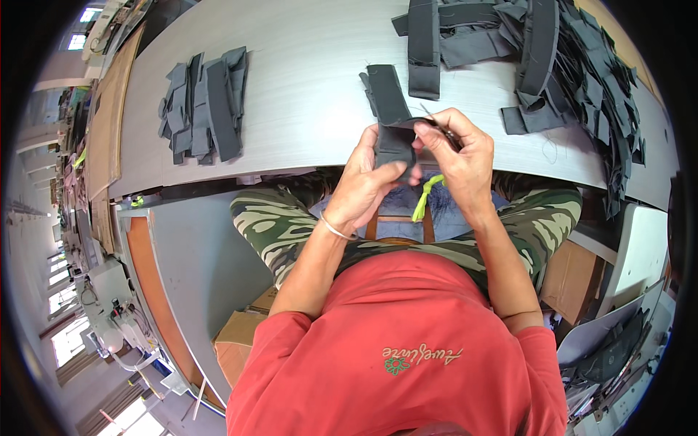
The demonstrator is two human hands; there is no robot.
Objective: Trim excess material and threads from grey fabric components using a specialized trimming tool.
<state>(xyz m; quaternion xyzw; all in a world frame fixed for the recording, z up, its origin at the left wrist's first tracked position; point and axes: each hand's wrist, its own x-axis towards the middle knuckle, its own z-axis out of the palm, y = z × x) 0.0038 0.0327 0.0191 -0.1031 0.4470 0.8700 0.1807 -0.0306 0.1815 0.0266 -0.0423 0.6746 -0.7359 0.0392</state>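
Over the table's front edge, my left hand grips a dark grey fabric strip, thumb on top near its lower end. The strip's far end rests on the table. Close beside it, my right hand is closed around dark thread snips, whose thin pointed tip shows above the fingers. Its thumb and forefinger also meet the strip's edge. A yellow-green ribbon dangles below the right hand; where it is fastened is hidden. My palm and fingers cover part of the snips.
On the pale table lies a small stack of grey strips at left. A large heap of strips fills the right side, some hanging over the front edge. Cardboard boxes stand under the table, beside my camouflage-trousered legs.
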